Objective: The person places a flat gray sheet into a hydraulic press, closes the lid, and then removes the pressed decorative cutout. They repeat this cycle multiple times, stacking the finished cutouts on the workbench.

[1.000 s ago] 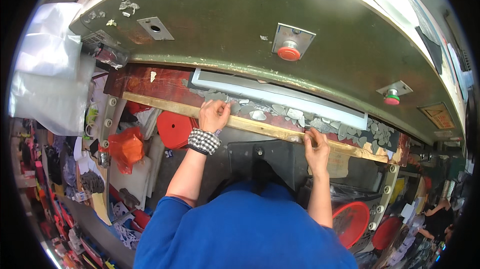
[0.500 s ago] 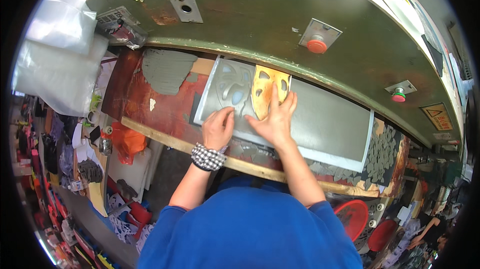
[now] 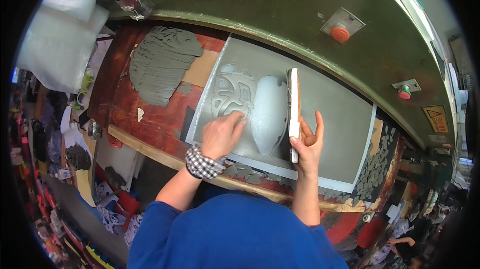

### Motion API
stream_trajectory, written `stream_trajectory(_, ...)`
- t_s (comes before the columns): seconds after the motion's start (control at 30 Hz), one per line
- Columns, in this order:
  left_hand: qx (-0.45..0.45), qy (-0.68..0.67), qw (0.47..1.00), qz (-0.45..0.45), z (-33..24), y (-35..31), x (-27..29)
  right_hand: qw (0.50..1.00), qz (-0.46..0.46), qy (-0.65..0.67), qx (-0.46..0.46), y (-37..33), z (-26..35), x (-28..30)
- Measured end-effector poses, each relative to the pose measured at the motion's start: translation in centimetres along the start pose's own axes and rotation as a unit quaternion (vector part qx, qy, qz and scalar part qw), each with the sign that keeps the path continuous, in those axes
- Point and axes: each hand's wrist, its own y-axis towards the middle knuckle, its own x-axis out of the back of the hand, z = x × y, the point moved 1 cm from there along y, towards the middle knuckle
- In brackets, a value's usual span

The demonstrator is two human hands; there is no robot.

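Block (image 3: 294,106) was held on edge over the middle of the grey sheet (image 3: 342,129), its near end grasped between thumb and fingers of the right hand (image 3: 309,151). Just left of it, the sheet was cut away, baring the pale mat (image 3: 267,114) beneath. The left hand (image 3: 218,136) bent its fingers by the cut shapes (image 3: 232,90) farther left; whether that grip was clenched on anything, I could not tell. Grey pieces (image 3: 162,66) lay stacked on the red table (image 3: 112,91) at far left, and scraps (image 3: 377,166) lay beyond the sheet's right end.
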Motion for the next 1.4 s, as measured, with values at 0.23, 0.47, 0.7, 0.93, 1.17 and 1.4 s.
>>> stream_trajectory(0.23, -0.065, -0.238, 0.968, 0.041, -5.2, 3.9, -5.2, 0.999, 0.008, 0.037, 0.006, -1.2, -1.3, 1.1)
stream_trajectory(0.47, -0.085, 0.022, 0.995, -0.041, -0.4, 2.1, -4.6, 0.988, -0.059, 0.132, 0.045, -1.2, 0.7, 4.4)
stream_trajectory(0.7, -0.069, -0.033, 0.997, -0.015, 1.2, 0.6, -4.2, 0.983, -0.080, -0.107, 0.124, -4.2, 2.3, 6.0)
stream_trajectory(0.93, -0.077, -0.025, 0.996, -0.031, 1.3, 1.5, -4.5, 0.944, -0.198, -0.164, 0.206, -3.6, 3.4, 6.6)
stream_trajectory(1.17, -0.094, -0.053, 0.994, -0.036, 1.2, 4.1, -4.8, 0.884, -0.123, -0.419, 0.171, -0.7, 1.9, 4.4)
stream_trajectory(1.4, -0.093, -0.064, 0.992, -0.049, 1.4, 8.0, -5.4, 0.772, -0.089, -0.600, 0.192, 4.1, 0.0, 3.5)
